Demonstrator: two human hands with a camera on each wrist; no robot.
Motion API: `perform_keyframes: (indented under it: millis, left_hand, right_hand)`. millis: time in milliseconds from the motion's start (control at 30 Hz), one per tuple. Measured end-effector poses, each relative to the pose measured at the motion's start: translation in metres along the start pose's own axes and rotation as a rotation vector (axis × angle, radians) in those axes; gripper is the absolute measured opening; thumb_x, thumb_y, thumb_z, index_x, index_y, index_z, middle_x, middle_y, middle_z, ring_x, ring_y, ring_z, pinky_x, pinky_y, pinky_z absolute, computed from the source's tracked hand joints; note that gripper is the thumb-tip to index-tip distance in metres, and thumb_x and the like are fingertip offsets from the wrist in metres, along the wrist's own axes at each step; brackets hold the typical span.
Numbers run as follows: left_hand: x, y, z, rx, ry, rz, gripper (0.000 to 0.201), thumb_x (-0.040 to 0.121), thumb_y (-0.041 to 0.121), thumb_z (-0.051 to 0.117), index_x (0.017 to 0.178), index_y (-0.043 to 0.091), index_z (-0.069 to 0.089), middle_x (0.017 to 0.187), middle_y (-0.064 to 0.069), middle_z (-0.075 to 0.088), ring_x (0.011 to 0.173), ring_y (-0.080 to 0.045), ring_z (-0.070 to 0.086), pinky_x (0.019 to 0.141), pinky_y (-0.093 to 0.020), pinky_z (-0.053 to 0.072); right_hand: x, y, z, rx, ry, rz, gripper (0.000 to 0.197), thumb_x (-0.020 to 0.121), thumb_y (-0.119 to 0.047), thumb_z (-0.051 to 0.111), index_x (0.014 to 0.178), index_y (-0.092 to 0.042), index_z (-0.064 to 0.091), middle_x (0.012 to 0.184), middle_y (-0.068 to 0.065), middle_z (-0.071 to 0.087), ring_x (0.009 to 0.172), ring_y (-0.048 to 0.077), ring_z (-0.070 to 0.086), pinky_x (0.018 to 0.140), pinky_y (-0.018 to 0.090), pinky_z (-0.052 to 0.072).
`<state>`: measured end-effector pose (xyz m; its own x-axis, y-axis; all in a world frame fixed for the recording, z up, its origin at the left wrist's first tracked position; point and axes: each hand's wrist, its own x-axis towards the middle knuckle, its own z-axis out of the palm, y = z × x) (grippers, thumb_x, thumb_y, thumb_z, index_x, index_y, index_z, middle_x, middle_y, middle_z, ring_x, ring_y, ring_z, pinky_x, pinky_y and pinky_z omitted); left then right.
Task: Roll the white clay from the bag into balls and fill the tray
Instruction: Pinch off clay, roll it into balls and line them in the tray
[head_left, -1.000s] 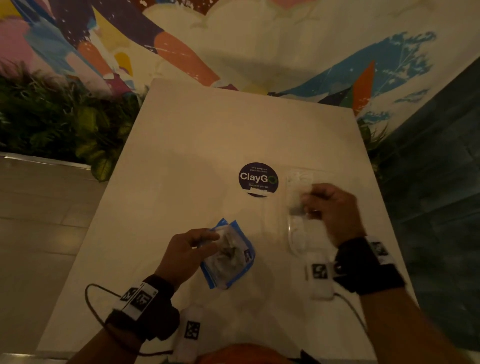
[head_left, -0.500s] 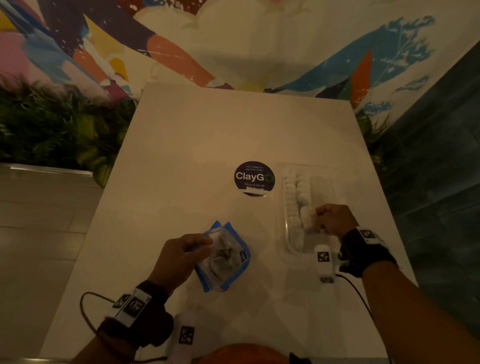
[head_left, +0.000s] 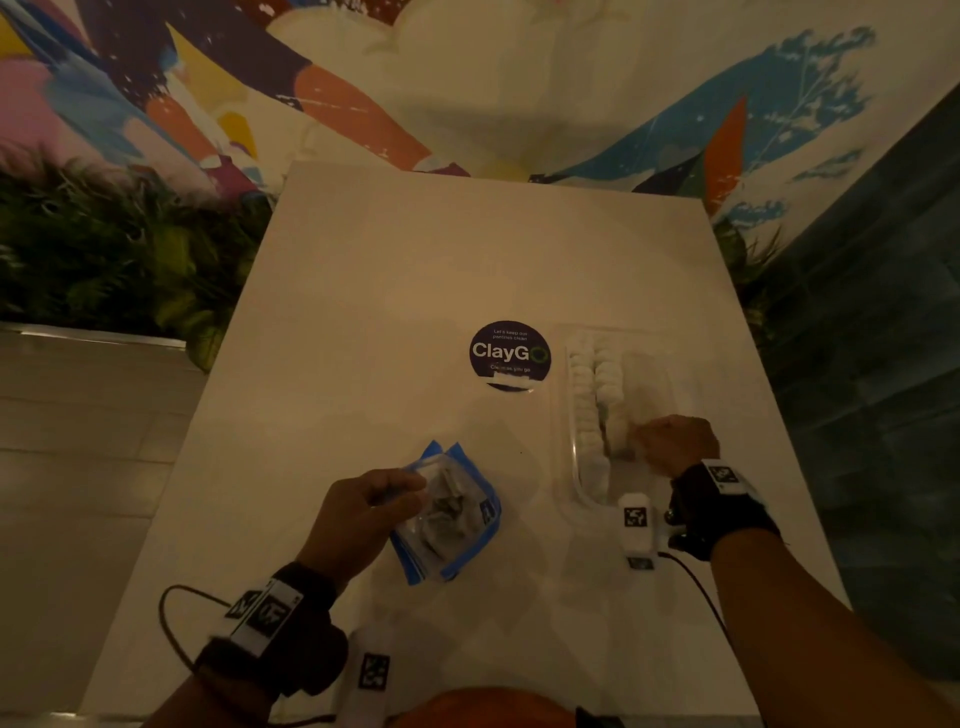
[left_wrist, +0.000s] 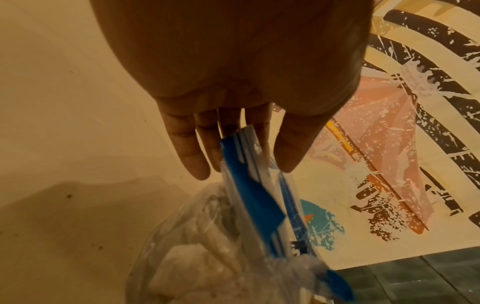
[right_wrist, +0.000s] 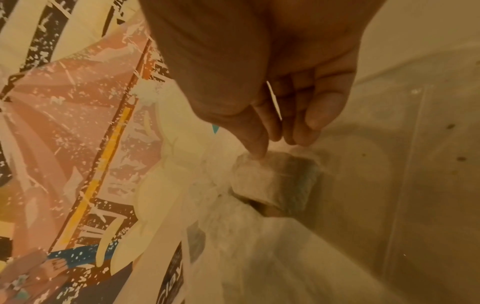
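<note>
A clear plastic tray (head_left: 562, 441) sits on the white table at right and holds two rows of white clay balls (head_left: 583, 384). My right hand (head_left: 636, 434) hovers over the tray's near middle; thumb and fingertips pinch the top of a white clay ball (right_wrist: 275, 179) that sits low in the tray (right_wrist: 405, 164). My left hand (head_left: 410, 493) pinches the blue zip edge of a clear bag (head_left: 452, 514) lying on the table left of the tray. In the left wrist view, my left hand (left_wrist: 246, 170) holds the bag (left_wrist: 257, 201), which contains white clay (left_wrist: 197, 261).
A round dark "ClayGo" sticker (head_left: 509, 353) is on the table beyond the bag. Green plants (head_left: 104, 260) border the table's left side and a painted wall stands behind. Dark floor lies past the right edge. A cable (head_left: 171, 623) loops by my left wrist.
My right hand has come down toward the near part of the tray with the clay ball. My left hand has kept hold of the bag in about the same spot.
</note>
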<state>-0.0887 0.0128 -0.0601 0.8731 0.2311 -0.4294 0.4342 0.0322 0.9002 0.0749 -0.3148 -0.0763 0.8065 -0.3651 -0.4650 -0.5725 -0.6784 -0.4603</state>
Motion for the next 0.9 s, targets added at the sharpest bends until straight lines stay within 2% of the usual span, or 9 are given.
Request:
perform_keyframes:
  millis: [100, 167, 233, 300, 433, 500, 567, 767, 900]
  left_hand:
    - [0.001, -0.002, -0.001, 0.011, -0.001, -0.003, 0.009, 0.08, 0.005, 0.07, 0.081, 0.013, 0.073, 0.094, -0.007, 0.07, 0.084, -0.018, 0.066, 0.07, -0.036, 0.05]
    - [0.002, -0.003, -0.001, 0.035, -0.008, 0.003, 0.01, 0.081, 0.005, 0.07, 0.081, 0.015, 0.073, 0.094, -0.004, 0.071, 0.082, -0.012, 0.066, 0.069, -0.032, 0.051]
    - [0.003, -0.004, -0.001, 0.054, -0.015, 0.008, 0.012, 0.081, 0.005, 0.069, 0.081, 0.017, 0.073, 0.092, -0.002, 0.071, 0.074, -0.003, 0.066, 0.064, -0.026, 0.051]
    - [0.004, -0.004, -0.002, 0.065, -0.024, 0.013, 0.011, 0.082, 0.005, 0.068, 0.083, 0.015, 0.073, 0.092, -0.002, 0.07, 0.071, -0.001, 0.065, 0.059, -0.02, 0.05]
    - [0.004, -0.004, -0.003, 0.043, -0.012, -0.004, 0.01, 0.082, 0.007, 0.069, 0.083, 0.015, 0.073, 0.092, -0.002, 0.07, 0.077, -0.011, 0.064, 0.062, -0.025, 0.048]
    - [0.004, -0.004, -0.003, 0.042, -0.003, -0.012, 0.008, 0.08, 0.007, 0.07, 0.082, 0.015, 0.073, 0.089, -0.002, 0.07, 0.074, -0.009, 0.064, 0.064, -0.027, 0.048]
    - [0.004, -0.005, -0.003, 0.044, -0.007, -0.018, 0.007, 0.08, 0.007, 0.07, 0.084, 0.013, 0.074, 0.088, -0.002, 0.071, 0.074, -0.008, 0.065, 0.064, -0.027, 0.05]
    - [0.004, -0.006, -0.004, 0.069, -0.018, -0.013, 0.007, 0.082, 0.009, 0.069, 0.085, 0.014, 0.073, 0.091, -0.002, 0.071, 0.078, -0.011, 0.066, 0.064, -0.026, 0.051]
    - [0.003, -0.004, -0.004, 0.084, -0.04, 0.014, 0.01, 0.084, 0.006, 0.067, 0.085, 0.014, 0.071, 0.094, -0.001, 0.069, 0.082, -0.011, 0.065, 0.059, -0.019, 0.051]
  right_hand:
    - [-0.003, 0.0, 0.0, -0.105, -0.03, 0.013, 0.034, 0.076, -0.038, 0.067, 0.091, -0.008, 0.072, 0.096, 0.012, 0.071, 0.083, 0.027, 0.066, 0.075, 0.032, 0.055]
    - [-0.005, -0.002, 0.003, -0.219, -0.062, -0.03, 0.03, 0.079, -0.037, 0.063, 0.091, -0.012, 0.072, 0.099, 0.01, 0.071, 0.08, 0.023, 0.062, 0.07, 0.029, 0.051]
    - [-0.009, -0.007, 0.005, -0.264, -0.056, -0.059, 0.03, 0.082, -0.039, 0.063, 0.095, -0.014, 0.072, 0.102, 0.009, 0.07, 0.083, 0.026, 0.063, 0.071, 0.028, 0.049]
    - [-0.011, -0.009, 0.007, -0.301, -0.043, -0.077, 0.029, 0.082, -0.037, 0.064, 0.095, -0.013, 0.073, 0.101, 0.01, 0.07, 0.089, 0.029, 0.065, 0.074, 0.029, 0.052]
    - [-0.01, -0.011, 0.007, -0.324, -0.076, -0.091, 0.027, 0.077, -0.035, 0.067, 0.091, -0.013, 0.073, 0.1, 0.01, 0.071, 0.09, 0.03, 0.066, 0.082, 0.036, 0.055]
    - [-0.008, -0.01, 0.006, -0.304, -0.077, -0.095, 0.025, 0.073, -0.035, 0.069, 0.087, -0.015, 0.073, 0.096, 0.008, 0.072, 0.087, 0.029, 0.067, 0.082, 0.037, 0.056]
    - [-0.009, -0.011, 0.006, -0.297, -0.088, -0.102, 0.025, 0.072, -0.034, 0.071, 0.089, -0.017, 0.074, 0.097, 0.007, 0.072, 0.089, 0.03, 0.066, 0.082, 0.035, 0.055]
    - [-0.01, -0.01, 0.006, -0.278, -0.039, -0.138, 0.018, 0.079, -0.029, 0.066, 0.093, -0.021, 0.074, 0.104, 0.007, 0.07, 0.094, 0.032, 0.063, 0.082, 0.035, 0.053]
    - [-0.008, -0.009, 0.006, -0.257, -0.063, -0.143, 0.018, 0.08, -0.031, 0.067, 0.094, -0.021, 0.074, 0.104, 0.007, 0.07, 0.095, 0.031, 0.062, 0.082, 0.032, 0.051]
